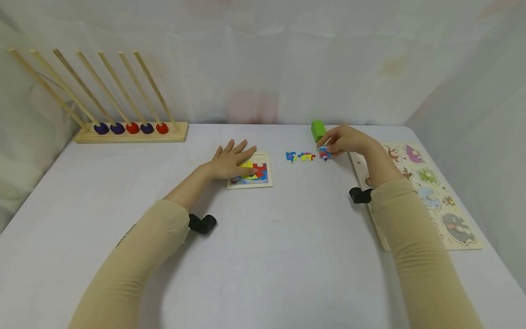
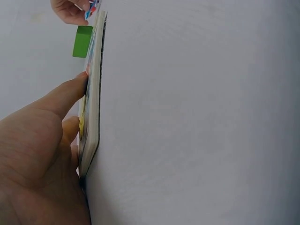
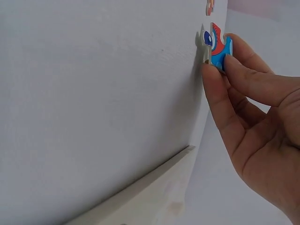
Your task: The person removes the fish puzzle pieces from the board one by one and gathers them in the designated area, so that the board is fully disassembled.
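My left hand [image 1: 228, 163] lies with spread fingers on a small framed jigsaw puzzle [image 1: 249, 183], its thumb across the coloured pieces and hiding part of them. In the left wrist view the thumb and fingertips touch the top of the puzzle, whose pale edge shows. My right hand [image 1: 344, 140] pinches a blue and red puzzle piece [image 3: 218, 49] between thumb and fingers, close over the table. Just left of it, two loose pieces lie in a row: a yellow and red one [image 1: 306, 156] and a blue one [image 1: 291, 156].
A green block [image 1: 318, 131] stands behind the right hand. Under the right forearm lies a large wooden animal puzzle board [image 1: 429, 201]. At the back left is a wooden rack [image 1: 131, 136] with tall pegs and several red and blue beads. A white curtain closes off the back.
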Demonstrator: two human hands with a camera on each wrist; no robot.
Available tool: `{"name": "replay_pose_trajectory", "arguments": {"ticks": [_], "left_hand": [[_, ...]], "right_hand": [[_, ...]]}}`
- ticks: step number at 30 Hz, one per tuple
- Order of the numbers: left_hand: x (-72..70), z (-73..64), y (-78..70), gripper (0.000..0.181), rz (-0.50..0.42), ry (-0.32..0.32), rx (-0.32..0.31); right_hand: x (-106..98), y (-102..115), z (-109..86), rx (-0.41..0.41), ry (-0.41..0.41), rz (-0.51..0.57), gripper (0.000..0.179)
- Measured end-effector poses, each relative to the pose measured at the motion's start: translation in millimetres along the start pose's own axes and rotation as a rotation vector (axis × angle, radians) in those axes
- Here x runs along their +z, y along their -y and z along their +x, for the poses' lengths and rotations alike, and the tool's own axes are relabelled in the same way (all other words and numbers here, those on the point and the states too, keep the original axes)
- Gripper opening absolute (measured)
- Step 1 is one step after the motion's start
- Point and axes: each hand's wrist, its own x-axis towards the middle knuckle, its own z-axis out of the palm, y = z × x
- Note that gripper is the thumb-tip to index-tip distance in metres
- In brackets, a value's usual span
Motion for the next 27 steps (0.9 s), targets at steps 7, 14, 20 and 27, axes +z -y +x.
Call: {"name": "replay_pose_trajectory", "arguments": {"ticks": [7,14,20,27], "left_hand": [[-0.7,-0.2,-0.1,0.079,-0.009,-0.003,0.0],[-0.9,-0.7,-0.3,0.079,-0.006,-0.002,-0.001],[-1.6,-1.4,-1.4,0.078,-0.003,0.002,-0.003],[-0.5,-0.3,-0.3,0.078,-0.002,-0.001,-0.003]], "right_hand": [[3.1,0.0,5.0,0.008,0.005,-0.084,0.03],[4.0,2.1,5.8,0.024,-0.004,-0.124,0.029],[3.8,1.0,6.3,0.036,-0.005,-0.127,0.029],[4.1,4.6,4.8,0.034,-0.002,-0.15,0.029]]}}
